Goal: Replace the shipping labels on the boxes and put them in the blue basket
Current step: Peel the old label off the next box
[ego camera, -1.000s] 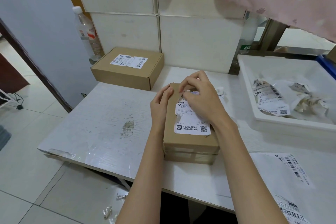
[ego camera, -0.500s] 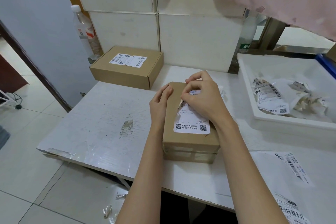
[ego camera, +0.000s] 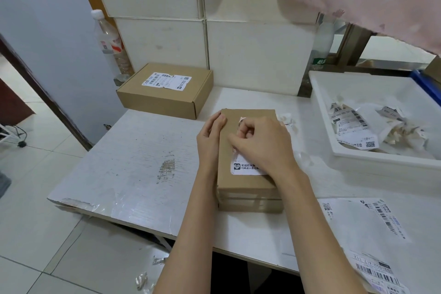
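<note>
Near box [ego camera: 248, 150] lay flat on the white table [ego camera: 133, 174], the landmark here; old label [ego camera: 245, 167] on its top was partly peeled, far end torn up, near end stuck down. Right hand [ego camera: 260, 143] sat on the box top, fingers curled, pinching the lifted label edge. Left hand [ego camera: 211, 141] rested along the box's left side with straight fingers, steadying, not curled round anything. Judged progress: early on this box; old label not off, new one not on, nothing boxed away yet in view. Second box [ego camera: 167, 90], beyond and left of the near box, had its old label [ego camera: 167, 80] on, corner torn. White tray [ego camera: 372, 162], right of the near box, held crumpled peeled labels [ego camera: 353, 126], so some stripping is done. Blue basket [ego camera: 427, 86]: only an edge showed behind the tray. Fresh label sheets [ego camera: 372, 229] lay near-right of the box. Readable: Chinese print plus a logo on the old label, barcodes, partial digits "050-050" on a scrap; rest too small.
</note>
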A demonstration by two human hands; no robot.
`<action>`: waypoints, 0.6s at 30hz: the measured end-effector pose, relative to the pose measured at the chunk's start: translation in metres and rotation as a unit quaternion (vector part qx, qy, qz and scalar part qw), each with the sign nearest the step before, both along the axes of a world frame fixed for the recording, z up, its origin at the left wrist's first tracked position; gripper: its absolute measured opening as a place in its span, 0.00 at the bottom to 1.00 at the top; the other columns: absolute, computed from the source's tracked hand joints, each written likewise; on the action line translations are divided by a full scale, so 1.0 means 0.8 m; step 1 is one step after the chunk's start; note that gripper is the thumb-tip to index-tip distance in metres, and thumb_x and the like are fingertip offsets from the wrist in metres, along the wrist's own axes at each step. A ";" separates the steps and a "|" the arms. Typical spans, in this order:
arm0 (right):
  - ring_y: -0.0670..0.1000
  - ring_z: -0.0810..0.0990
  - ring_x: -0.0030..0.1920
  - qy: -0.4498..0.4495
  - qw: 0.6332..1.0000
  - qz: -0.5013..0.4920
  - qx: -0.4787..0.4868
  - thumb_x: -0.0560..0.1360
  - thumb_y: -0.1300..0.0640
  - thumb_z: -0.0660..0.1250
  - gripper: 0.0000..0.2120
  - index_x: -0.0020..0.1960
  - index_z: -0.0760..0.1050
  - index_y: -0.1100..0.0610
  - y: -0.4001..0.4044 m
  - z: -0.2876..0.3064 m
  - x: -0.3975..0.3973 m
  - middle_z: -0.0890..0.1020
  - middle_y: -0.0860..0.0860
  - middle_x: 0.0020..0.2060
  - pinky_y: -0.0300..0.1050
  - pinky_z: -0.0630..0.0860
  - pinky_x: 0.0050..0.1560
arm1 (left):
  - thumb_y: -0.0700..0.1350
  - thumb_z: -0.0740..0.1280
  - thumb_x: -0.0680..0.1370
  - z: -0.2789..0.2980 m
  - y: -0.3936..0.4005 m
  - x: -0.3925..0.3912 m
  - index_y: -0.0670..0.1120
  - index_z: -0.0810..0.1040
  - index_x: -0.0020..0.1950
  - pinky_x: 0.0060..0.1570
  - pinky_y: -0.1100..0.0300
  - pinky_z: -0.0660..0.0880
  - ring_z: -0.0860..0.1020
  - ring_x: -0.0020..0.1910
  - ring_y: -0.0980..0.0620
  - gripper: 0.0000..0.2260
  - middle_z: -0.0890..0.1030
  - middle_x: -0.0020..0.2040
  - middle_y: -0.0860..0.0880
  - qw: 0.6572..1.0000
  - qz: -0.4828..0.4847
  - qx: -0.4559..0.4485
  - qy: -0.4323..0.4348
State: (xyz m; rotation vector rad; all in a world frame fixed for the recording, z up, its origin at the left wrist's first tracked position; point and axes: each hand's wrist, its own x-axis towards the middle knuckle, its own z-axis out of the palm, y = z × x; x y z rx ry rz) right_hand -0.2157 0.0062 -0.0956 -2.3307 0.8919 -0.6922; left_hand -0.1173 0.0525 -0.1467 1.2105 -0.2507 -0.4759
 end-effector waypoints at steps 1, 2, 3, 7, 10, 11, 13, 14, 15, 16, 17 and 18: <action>0.45 0.71 0.30 -0.003 1.000 0.004 0.016 0.67 0.55 0.68 0.09 0.30 0.73 0.55 -0.002 -0.001 0.000 0.74 0.40 0.23 0.43 0.67 0.47 | 0.38 0.65 0.80 0.000 0.000 0.000 0.39 0.79 0.60 0.37 0.75 0.72 0.80 0.37 0.69 0.09 0.81 0.45 0.55 1.000 0.001 0.000 0.001; 0.45 0.71 0.30 -0.008 0.999 0.007 0.031 0.67 0.57 0.68 0.08 0.30 0.73 0.55 -0.004 0.000 -0.001 0.73 0.42 0.22 0.42 0.65 0.47 | 0.38 0.65 0.80 0.000 0.001 -0.001 0.39 0.79 0.60 0.37 0.74 0.72 0.80 0.37 0.68 0.09 0.82 0.45 0.55 1.000 0.000 -0.003 0.002; 0.46 0.70 0.29 -0.012 0.999 0.009 0.043 0.68 0.58 0.68 0.09 0.30 0.74 0.55 -0.005 0.001 -0.002 0.72 0.45 0.21 0.42 0.65 0.47 | 0.39 0.65 0.80 0.000 0.001 -0.001 0.39 0.79 0.60 0.36 0.74 0.73 0.80 0.36 0.68 0.10 0.82 0.45 0.54 1.000 0.000 -0.004 0.002; 0.48 0.68 0.30 -0.030 0.997 0.014 0.066 0.68 0.62 0.66 0.08 0.30 0.74 0.62 -0.006 0.005 -0.005 0.73 0.49 0.24 0.40 0.64 0.43 | 0.39 0.66 0.80 0.001 0.002 -0.004 0.41 0.81 0.58 0.36 0.72 0.73 0.80 0.37 0.66 0.08 0.83 0.45 0.54 1.000 0.004 0.001 -0.002; 0.48 0.67 0.30 -0.054 0.996 0.011 0.069 0.67 0.63 0.66 0.08 0.31 0.73 0.65 -0.009 0.005 -0.006 0.75 0.56 0.26 0.40 0.63 0.36 | 0.41 0.67 0.80 0.002 0.003 -0.004 0.45 0.82 0.55 0.37 0.71 0.74 0.81 0.39 0.64 0.06 0.83 0.46 0.53 1.000 -0.003 0.004 0.004; 0.47 0.67 0.29 -0.060 0.996 0.010 0.071 0.66 0.64 0.66 0.08 0.30 0.73 0.64 -0.010 0.005 -0.006 0.75 0.55 0.25 0.40 0.63 0.36 | 0.41 0.67 0.80 0.002 0.003 -0.004 0.46 0.82 0.54 0.38 0.71 0.74 0.81 0.39 0.64 0.06 0.83 0.46 0.53 1.000 -0.004 0.004 0.004; 0.45 0.67 0.27 -0.070 0.994 0.005 0.085 0.65 0.63 0.67 0.09 0.27 0.72 0.59 -0.012 0.002 -0.007 0.72 0.48 0.21 0.40 0.65 0.34 | 0.40 0.66 0.80 0.003 0.002 -0.004 0.46 0.81 0.54 0.38 0.71 0.74 0.81 0.39 0.65 0.06 0.83 0.45 0.54 1.000 -0.003 0.000 0.007; 0.45 0.68 0.26 -0.076 0.993 0.004 0.094 0.65 0.63 0.67 0.10 0.26 0.72 0.57 -0.012 0.001 -0.008 0.71 0.46 0.20 0.39 0.65 0.34 | 0.40 0.66 0.80 0.003 0.002 -0.004 0.46 0.81 0.54 0.38 0.71 0.74 0.81 0.38 0.65 0.06 0.83 0.45 0.55 1.000 -0.002 0.000 0.006; 0.44 0.68 0.26 -0.080 0.992 0.003 0.102 0.65 0.62 0.69 0.11 0.26 0.72 0.56 -0.013 0.001 -0.008 0.71 0.44 0.19 0.39 0.66 0.35 | 0.40 0.66 0.80 0.003 0.002 -0.005 0.45 0.81 0.54 0.37 0.72 0.74 0.81 0.38 0.66 0.06 0.83 0.45 0.55 1.000 -0.001 -0.001 0.005; 0.44 0.68 0.26 -0.084 0.991 0.004 0.109 0.66 0.59 0.71 0.13 0.26 0.72 0.56 -0.013 0.003 -0.008 0.71 0.43 0.20 0.40 0.67 0.35 | 0.39 0.66 0.80 0.004 0.002 -0.006 0.45 0.81 0.55 0.37 0.72 0.74 0.81 0.37 0.67 0.06 0.83 0.44 0.55 1.000 -0.001 -0.002 0.004; 0.44 0.68 0.26 -0.088 0.989 0.006 0.119 0.67 0.54 0.74 0.16 0.26 0.71 0.56 -0.012 0.005 -0.007 0.70 0.43 0.20 0.41 0.67 0.35 | 0.40 0.65 0.80 0.004 0.002 -0.005 0.45 0.80 0.56 0.37 0.73 0.74 0.80 0.37 0.68 0.06 0.82 0.45 0.55 1.000 0.000 -0.001 -0.001; 0.44 0.68 0.26 -0.094 0.987 0.006 0.132 0.68 0.47 0.75 0.20 0.26 0.70 0.56 -0.011 0.007 -0.006 0.70 0.43 0.19 0.40 0.67 0.34 | 0.40 0.65 0.81 0.003 0.003 -0.006 0.45 0.80 0.56 0.36 0.73 0.74 0.80 0.36 0.68 0.06 0.82 0.45 0.56 1.000 0.001 0.003 -0.008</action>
